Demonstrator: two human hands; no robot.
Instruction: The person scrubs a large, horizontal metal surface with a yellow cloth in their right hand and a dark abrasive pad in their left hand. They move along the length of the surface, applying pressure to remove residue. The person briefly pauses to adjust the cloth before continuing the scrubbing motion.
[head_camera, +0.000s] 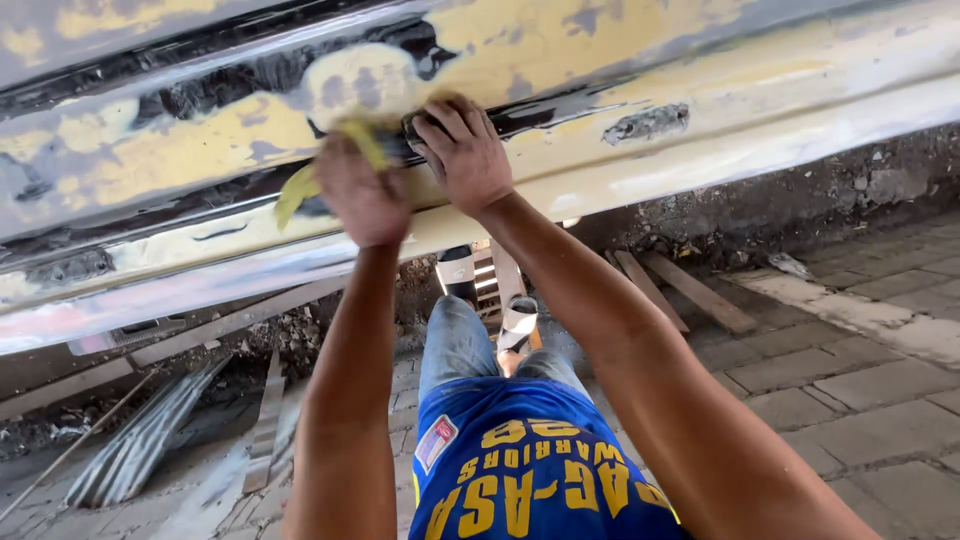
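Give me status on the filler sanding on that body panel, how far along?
Done: yellow filler covers much of the panel, with grey and dark patches showing through. In hand: left hand holds a yellow sheet against the panel, right hand presses a dark block beside it. Left: the rough dark patch to the right looks unworked.

Head view, looking down, close to panel

A small rectangular label patch is showing on the person's blue shirt, lying tilted near the shirt's left edge; it is white with red and blue parts. Large yellow lettering is running across the shirt beside it. No packages, signs or screens are appearing.
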